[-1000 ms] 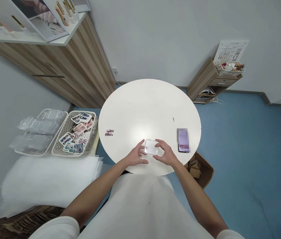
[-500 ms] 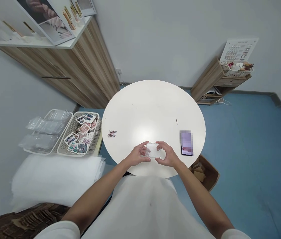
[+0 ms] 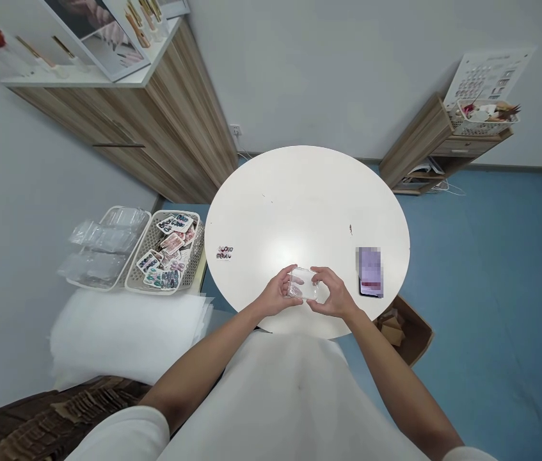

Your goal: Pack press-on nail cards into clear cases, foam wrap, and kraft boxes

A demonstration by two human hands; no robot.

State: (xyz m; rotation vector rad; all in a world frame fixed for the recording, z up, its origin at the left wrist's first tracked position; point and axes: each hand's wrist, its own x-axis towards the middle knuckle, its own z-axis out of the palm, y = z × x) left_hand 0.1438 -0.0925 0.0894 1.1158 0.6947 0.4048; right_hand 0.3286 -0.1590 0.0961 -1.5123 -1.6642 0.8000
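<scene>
A small clear plastic box [image 3: 304, 285] is held between both hands above the front part of the round white table [image 3: 306, 192]. My left hand [image 3: 279, 293] grips its left end, fingers at the back edge and thumb at the front. On the right end, my right hand [image 3: 332, 293] holds it the same way. Two rows of small dark and pink press-on nails [image 3: 224, 253] lie at the table's left side. To the right rests a phone [image 3: 370, 272] with a lit purple screen, partly pixelated. A tiny reddish piece [image 3: 350, 228] lies behind the phone.
Left of the table stand a basket of nail cards [image 3: 196, 256] and a basket of clear bags [image 3: 143, 240]. White sheets [image 3: 127, 333] are stacked in front of them. An open cardboard box [image 3: 417, 333] sits by the table's right front edge.
The view has shifted slightly, so the table and room appear further right. Both hands still hold the clear box, with little change in grip.
</scene>
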